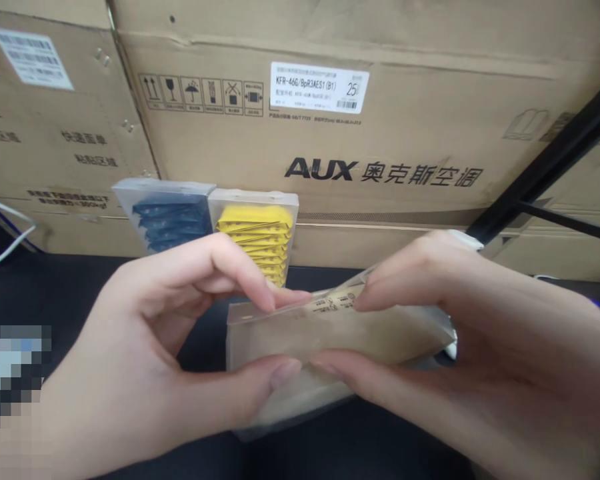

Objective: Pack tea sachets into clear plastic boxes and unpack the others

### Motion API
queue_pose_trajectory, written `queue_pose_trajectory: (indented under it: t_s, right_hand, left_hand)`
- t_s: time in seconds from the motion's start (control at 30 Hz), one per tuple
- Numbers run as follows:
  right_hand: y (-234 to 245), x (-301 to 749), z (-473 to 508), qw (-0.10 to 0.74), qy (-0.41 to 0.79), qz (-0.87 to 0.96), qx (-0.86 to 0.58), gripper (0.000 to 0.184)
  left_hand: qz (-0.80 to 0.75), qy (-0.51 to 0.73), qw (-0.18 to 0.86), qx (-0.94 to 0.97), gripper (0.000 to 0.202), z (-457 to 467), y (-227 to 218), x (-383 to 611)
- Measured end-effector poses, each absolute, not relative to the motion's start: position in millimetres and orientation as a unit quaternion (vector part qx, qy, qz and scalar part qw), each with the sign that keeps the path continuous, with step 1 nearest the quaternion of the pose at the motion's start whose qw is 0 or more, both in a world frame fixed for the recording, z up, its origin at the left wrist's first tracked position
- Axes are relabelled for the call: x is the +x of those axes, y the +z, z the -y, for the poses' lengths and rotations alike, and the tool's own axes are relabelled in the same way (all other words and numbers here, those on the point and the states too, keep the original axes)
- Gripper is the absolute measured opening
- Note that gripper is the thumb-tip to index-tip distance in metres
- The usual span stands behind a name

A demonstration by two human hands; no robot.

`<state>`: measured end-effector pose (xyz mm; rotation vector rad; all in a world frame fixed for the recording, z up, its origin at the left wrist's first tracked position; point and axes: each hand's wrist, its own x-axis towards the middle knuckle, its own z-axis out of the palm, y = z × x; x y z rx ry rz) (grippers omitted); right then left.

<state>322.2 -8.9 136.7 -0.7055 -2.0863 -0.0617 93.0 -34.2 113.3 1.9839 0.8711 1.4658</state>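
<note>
A frosted, see-through plastic box lies tilted between both hands. Beige sachets with small dark print show in and at it, one pointed end reaching toward my right palm. My left hand is closed on the box, thumb on the near side and fingertips along the far upper edge. From the other side, my right hand pinches the printed beige sachet, forefinger above and thumb below, the thumb tip close to the left thumb. How deep the sachet sits in the box is hard to make out.
Behind the hands stand two similar boxes, one with blue sachets, the other with yellow sachets. Large cardboard cartons back the black tabletop. A black metal bar slants at right; a white cable hangs at left.
</note>
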Motion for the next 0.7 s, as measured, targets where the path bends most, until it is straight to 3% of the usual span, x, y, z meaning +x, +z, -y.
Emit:
queue_pose_trajectory:
  t_s: [0.2, 0.4, 0.57, 0.7]
  right_hand:
    - [135, 321, 6, 0.453, -0.060, 0.843, -0.285, 0.033]
    - [142, 318, 7, 0.491, -0.117, 0.831, -0.234, 0.022]
    - [150, 322, 17, 0.411, -0.071, 0.890, -0.183, 0.009]
    - [152, 319, 33, 0.408, -0.047, 0.881, -0.236, 0.013]
  left_hand:
    - [-0.326, 0.545, 0.275, 0.721, 0.045, 33, 116, 91]
    - [-0.332, 0.548, 0.241, 0.728, 0.044, 34, 115, 89]
    - [-0.353, 0.530, 0.195, 0.746, 0.042, 46, 114, 92]
    - [-0.382, 0.537, 0.181, 0.730, 0.035, 56, 114, 95]
